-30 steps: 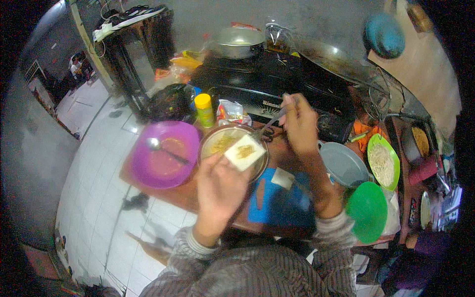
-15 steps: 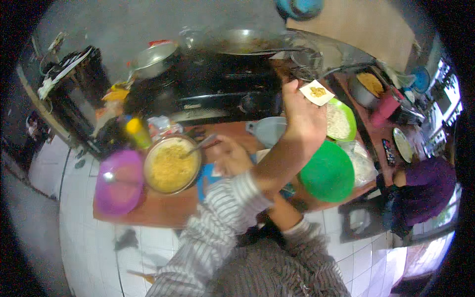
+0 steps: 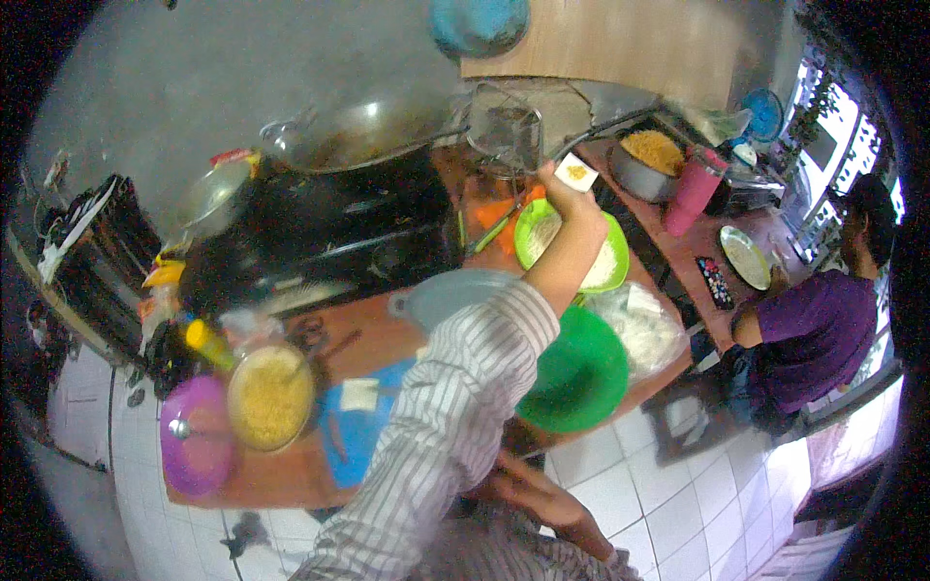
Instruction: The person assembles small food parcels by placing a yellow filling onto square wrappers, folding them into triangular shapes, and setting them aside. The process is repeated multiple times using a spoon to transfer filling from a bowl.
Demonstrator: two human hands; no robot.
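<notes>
Stretched up and to the right, my left hand (image 3: pixel 578 205) holds a white square wrapper (image 3: pixel 575 172) with a small heap of yellowish filling on it. It is above the far side of a lime-green bowl (image 3: pixel 608 259) of pale, shredded-looking food. My right hand (image 3: pixel 533 492) is low, by the table's near edge; its fingers are partly hidden behind my left sleeve. On the blue mat (image 3: pixel 354 455) lies another pale square wrapper (image 3: pixel 360 394). Left of the mat stands a bowl of yellow filling (image 3: pixel 271 399).
A purple dish (image 3: pixel 194 455) sits at the left, a green basin (image 3: pixel 576 373) and a plastic bag (image 3: pixel 639 334) at the right. Behind are a black stove (image 3: pixel 320 232) and a large wok (image 3: pixel 358 126). A person in purple (image 3: pixel 819 334) sits at the right near a pink tumbler (image 3: pixel 695 189).
The view has swung to the right. My left hand still carries the filled wrapper. My right hand has left the spoon area by the yellow filling and dropped back toward my body.
</notes>
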